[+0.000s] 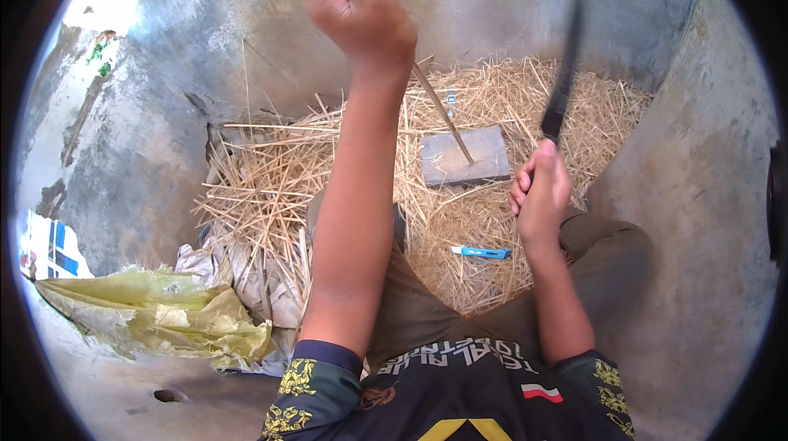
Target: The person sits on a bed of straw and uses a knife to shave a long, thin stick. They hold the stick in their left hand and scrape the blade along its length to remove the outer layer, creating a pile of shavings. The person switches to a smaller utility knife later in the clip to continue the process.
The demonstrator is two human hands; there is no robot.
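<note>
My left hand [361, 10] is raised high at the top of the view, its fingers closed round the upper part of a thin bamboo stick [441, 109]. That upper part is hidden behind my hand and wrist. The stick slants down to the right, its lower end on a flat grey block [490, 151] lying in the straw. To the right, my right hand [543, 190] grips a long dark-bladed knife [562, 84] by its handle. The blade points upward, apart from the stick, and is smeared by motion. A blue utility knife [484, 253] lies on the straw between my legs.
Straw and shavings [583, 133] cover the ground before me. Left of them lies a heap of split sticks [267, 195]. A torn yellow sack [176, 314] spreads at lower left. Concrete walls [525, 6] stand close ahead and at both sides.
</note>
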